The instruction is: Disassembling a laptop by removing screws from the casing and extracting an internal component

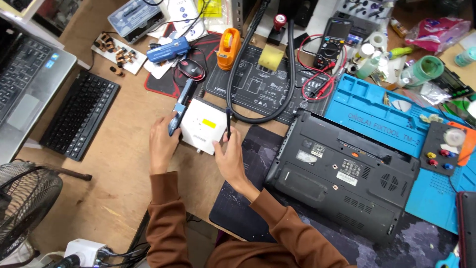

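Brown sleeves (208,233) nearest, black mat (248,188) under them w/ upturned dark laptop (342,176) just right of white box (202,130), keyboard (79,115) well left, bare wood between; left hand (162,141) closed on blue tool (179,106) at box's left edge, right hand (229,156) pinching thin black tool (228,124) at its right edge.
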